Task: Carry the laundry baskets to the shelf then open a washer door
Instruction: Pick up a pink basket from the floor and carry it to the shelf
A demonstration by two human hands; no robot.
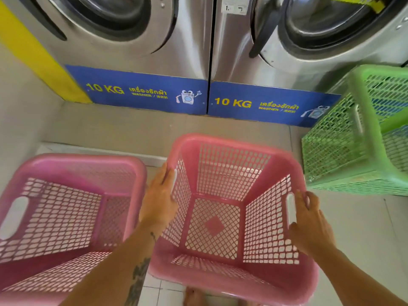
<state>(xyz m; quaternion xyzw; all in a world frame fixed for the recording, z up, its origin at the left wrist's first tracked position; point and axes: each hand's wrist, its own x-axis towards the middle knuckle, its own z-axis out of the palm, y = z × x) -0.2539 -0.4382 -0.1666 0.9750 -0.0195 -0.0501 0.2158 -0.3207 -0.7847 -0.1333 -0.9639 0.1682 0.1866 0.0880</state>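
Head view: you are standing over a pink basket [231,208], empty, mesh-walled, and you are gripping it with both hands. Your left hand [159,202] is pressing against the outside of its left wall, fingers [169,175] curling up over the rim by the left handle slot; the palm is lying flat on the mesh. Your right hand [309,224] is sitting on the right wall, fingers [305,198] wrapping the rim just above the right handle slot, thumb tucking in against the mesh inside. Both sets of fingers are closed on the rim, so the basket is sitting between your two palms. Whether it is resting on the floor or hanging clear of it, you cannot tell; the frame is blurred.

A second pink basket [66,217] is sitting just beside the first, on your left, its right rim next to your left forearm, touching or not is unclear. A green basket [357,138] is tilting on its side at the right, open mouth facing right, near the held basket's far right corner but apart from it.

Ahead, two steel washers are standing side by side: left washer [123,29] and right washer [309,29], both round doors looking shut. Blue "10 KG" panels [143,91] are running along their bases. The tiled floor [362,228] is showing underneath.
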